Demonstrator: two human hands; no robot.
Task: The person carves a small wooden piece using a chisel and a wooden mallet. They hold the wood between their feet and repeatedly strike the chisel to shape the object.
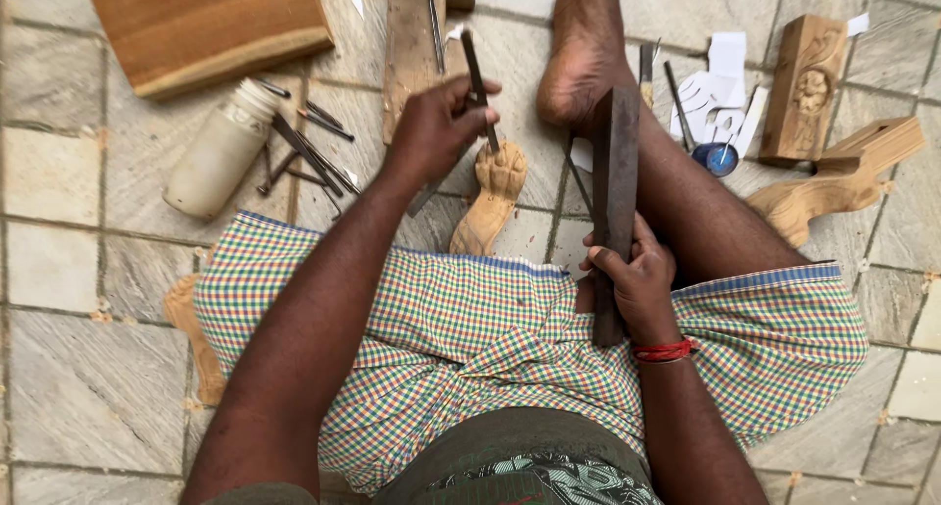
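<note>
Chisel is gripped in the closed left hand, its blade end seemingly set on the carved wooden paw leg lying just below that hand. A dark wooden mallet block is clasped upright by the right hand. Loose chisels and a pale bottle lie left of the left hand.

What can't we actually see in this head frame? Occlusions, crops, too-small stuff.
- Chisel: its middle is covered by the left hand.
- Carved wooden leg: near end hidden under the checked cloth.
- Dark flat bar: lower part masked by the right hand.
- Grooved plank: cut off by the top edge.
- Loose metal tools beside the pale bottle: tips too small to tell apart.
</note>
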